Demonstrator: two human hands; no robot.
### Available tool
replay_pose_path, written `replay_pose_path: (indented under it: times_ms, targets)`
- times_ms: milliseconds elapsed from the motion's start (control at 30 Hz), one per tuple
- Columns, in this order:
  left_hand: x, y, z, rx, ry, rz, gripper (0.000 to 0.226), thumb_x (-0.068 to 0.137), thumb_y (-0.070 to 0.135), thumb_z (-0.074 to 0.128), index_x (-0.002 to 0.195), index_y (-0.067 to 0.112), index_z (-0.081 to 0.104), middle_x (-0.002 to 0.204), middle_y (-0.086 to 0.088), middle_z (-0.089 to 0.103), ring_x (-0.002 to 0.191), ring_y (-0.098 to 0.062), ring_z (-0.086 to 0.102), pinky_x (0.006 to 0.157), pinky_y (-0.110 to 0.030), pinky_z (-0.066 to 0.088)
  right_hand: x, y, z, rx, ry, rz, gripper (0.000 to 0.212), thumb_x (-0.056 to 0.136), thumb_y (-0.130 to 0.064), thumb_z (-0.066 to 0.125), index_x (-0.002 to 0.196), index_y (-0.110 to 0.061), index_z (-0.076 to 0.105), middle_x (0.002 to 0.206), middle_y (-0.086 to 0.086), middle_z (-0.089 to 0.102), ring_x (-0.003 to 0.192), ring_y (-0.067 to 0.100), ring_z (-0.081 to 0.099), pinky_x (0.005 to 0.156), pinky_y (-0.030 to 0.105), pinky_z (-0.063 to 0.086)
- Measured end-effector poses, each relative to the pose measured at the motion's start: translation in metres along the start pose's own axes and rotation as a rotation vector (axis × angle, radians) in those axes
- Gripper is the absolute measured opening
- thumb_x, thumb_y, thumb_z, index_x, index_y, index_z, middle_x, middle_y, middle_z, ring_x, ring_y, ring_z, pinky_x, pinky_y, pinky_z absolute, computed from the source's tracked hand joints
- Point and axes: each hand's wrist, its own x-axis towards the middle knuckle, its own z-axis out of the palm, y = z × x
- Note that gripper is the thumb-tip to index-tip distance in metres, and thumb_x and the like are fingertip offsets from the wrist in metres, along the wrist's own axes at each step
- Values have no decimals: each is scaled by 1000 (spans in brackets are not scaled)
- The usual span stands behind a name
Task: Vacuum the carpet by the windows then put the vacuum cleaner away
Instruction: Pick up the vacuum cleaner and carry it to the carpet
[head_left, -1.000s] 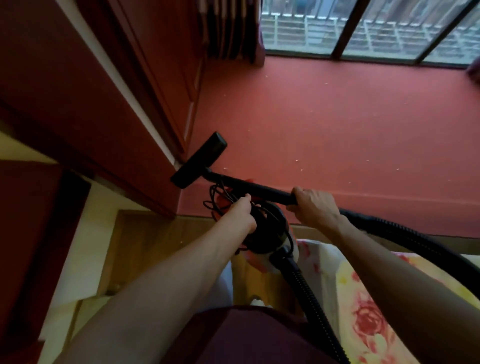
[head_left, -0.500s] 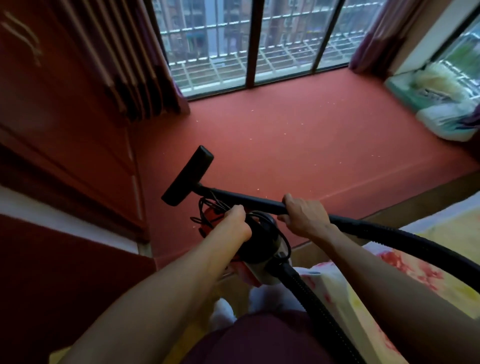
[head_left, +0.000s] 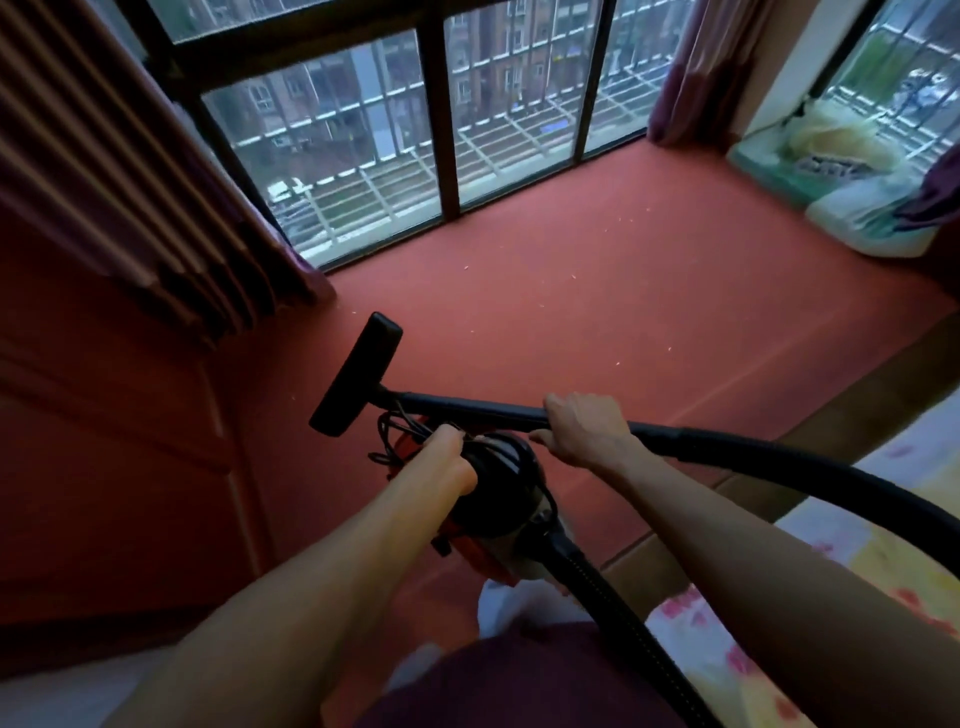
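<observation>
Head view: over the last second the gaze has lifted from the cabinet (head_left: 109, 467) and the step edge to the windows (head_left: 332, 150), and the whole carpet (head_left: 597, 312) has come into sight. The vacuum cleaner (head_left: 498, 499) has been carried forward with it and now hangs over the carpet's near edge. The grips match the earlier pictures. The left hand (head_left: 449, 460) is curled round the canister's top handle, with the bundled power cord (head_left: 389, 436) under its fingers. The right hand (head_left: 584, 431) is wrapped round the black wand (head_left: 467, 405). The floor nozzle (head_left: 358, 382) seems to be held clear of the carpet, though the angle makes this uncertain. Judged from this, the person has only just reached the work area. The cord is not yet unwound and cleaning has not begun.

Counted:
- two hands
- one vacuum cleaner
- one wand
- one nozzle
- one ribbed hose (head_left: 779, 460)
- three tall panes in the front window, and another window at the right
- two drawn curtains, one left (head_left: 130, 182) and one right (head_left: 691, 67)
- roughly a dozen pale specks (head_left: 621, 219) on the carpet, too small to count exactly
- one heap of bedding (head_left: 852, 202) in the far right corner
- one floral sheet (head_left: 883, 571) at the near right
</observation>
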Motion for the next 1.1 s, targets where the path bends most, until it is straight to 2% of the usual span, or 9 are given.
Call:
replay_pose_path:
  times_ms: [100, 200, 333, 433, 667, 833, 933, 1000, 1100]
  targets:
    - [7, 44, 30, 27, 11, 31, 17, 98, 8, 40, 97, 3, 56, 106, -14, 62, 72, -29, 53, 79, -41, 42, 45, 27, -28, -22, -47, -17, 42, 92, -44, 56, 124, -17, 52, 118, 10, 64, 109, 32, 62, 83, 37, 48]
    - [9, 80, 56, 47, -27, 42, 21, 99, 7, 38, 85, 3, 54, 97, -15, 60, 70, -29, 52, 68, -43, 43, 78, 51, -46, -67, -84, -29, 40, 90, -34, 57, 127, -21, 49, 117, 8, 65, 107, 31, 63, 77, 36, 46]
    - [18, 127, 96, 66, -42, 51, 21, 96, 5, 41, 79, 3, 52, 77, -13, 53, 66, -29, 50, 71, -42, 46, 118, 80, -60, -74, -89, 41, 38, 89, -27, 59, 122, -13, 48, 118, 10, 64, 108, 31, 63, 81, 36, 48]
    - [29, 163, 129, 110, -66, 37, 16, 95, 5, 40, 84, 4, 52, 79, -13, 53, 66, -29, 50, 66, -41, 46, 149, 103, -69, -64, -115, 113, 41, 90, -34, 60, 123, -12, 50, 121, 10, 62, 111, 31, 61, 85, 36, 48]
    - [60, 263, 229, 273, -148, 45, 13, 94, 6, 45, 102, 1, 53, 92, -11, 54, 77, -29, 53, 78, -39, 45, 232, 166, -105, 7, -139, 336, 49, 92, -51, 56, 122, -12, 53, 121, 10, 62, 110, 30, 61, 85, 35, 48]
    - [66, 335, 295, 378, -294, 71, 14, 101, 11, 46, 95, 0, 54, 79, -13, 51, 67, -29, 48, 81, -33, 39, 277, 203, -131, 62, -109, 542, 57, 87, -66, 51, 113, -16, 61, 109, 6, 66, 99, 27, 65, 76, 34, 49]
    - [68, 371, 334, 448, -341, 56, 21, 100, 12, 47, 112, -1, 57, 105, -16, 61, 101, -34, 59, 82, -37, 40, 297, 220, -144, 114, -66, 647, 59, 88, -68, 47, 109, -15, 62, 105, 6, 67, 95, 28, 66, 71, 34, 47]
    - [63, 392, 359, 543, -353, 42, 34, 98, 12, 47, 129, 1, 57, 131, -15, 58, 123, -34, 53, 86, -39, 39, 310, 233, -149, 162, -58, 705, 58, 89, -67, 47, 110, -14, 60, 105, 7, 66, 95, 28, 66, 71, 34, 47]
    - [75, 417, 402, 650, -368, 94, 31, 98, 12, 47, 125, 3, 58, 137, -14, 56, 129, -31, 50, 94, -36, 40, 333, 264, -156, 249, -77, 744, 52, 90, -60, 53, 114, -13, 58, 110, 8, 64, 99, 29, 64, 72, 34, 47]
